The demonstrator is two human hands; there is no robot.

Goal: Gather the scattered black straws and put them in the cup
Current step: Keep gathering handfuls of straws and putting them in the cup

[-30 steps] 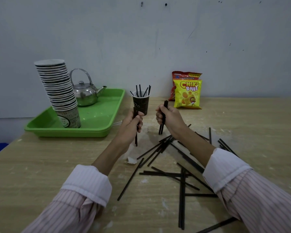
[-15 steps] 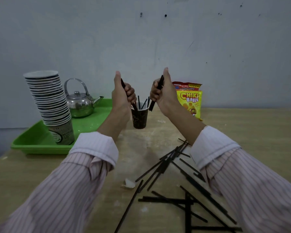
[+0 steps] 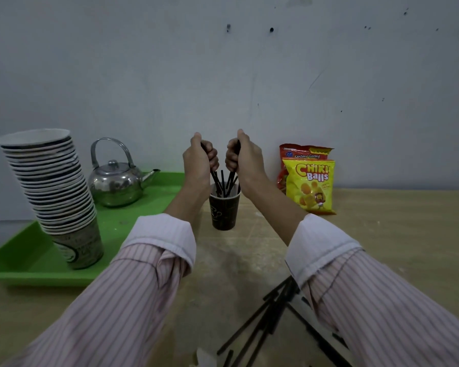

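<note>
A dark paper cup (image 3: pixel 224 211) stands on the wooden table at the middle, with several black straws (image 3: pixel 222 182) sticking up out of it. Just above its rim on the left, my left hand (image 3: pixel 198 161) is closed around black straws whose lower ends reach into the cup. My right hand (image 3: pixel 243 158) is above the rim on the right, also gripping black straws that point down into the cup. More scattered black straws (image 3: pixel 265 324) lie on the table near the bottom edge, partly hidden by my right sleeve.
A green tray (image 3: pixel 16 266) at the left holds a tall leaning stack of paper cups (image 3: pixel 53 192) and a metal kettle (image 3: pixel 115 181). Two snack bags (image 3: pixel 309 181) lean against the wall right of the cup. A scrap of paper (image 3: pixel 204 358) lies at the bottom edge.
Both hands lifted straws off the table, carried them forward above the cup, and now lower their ends into it. The view has tilted up, so most loose straws dropped out of sight.
</note>
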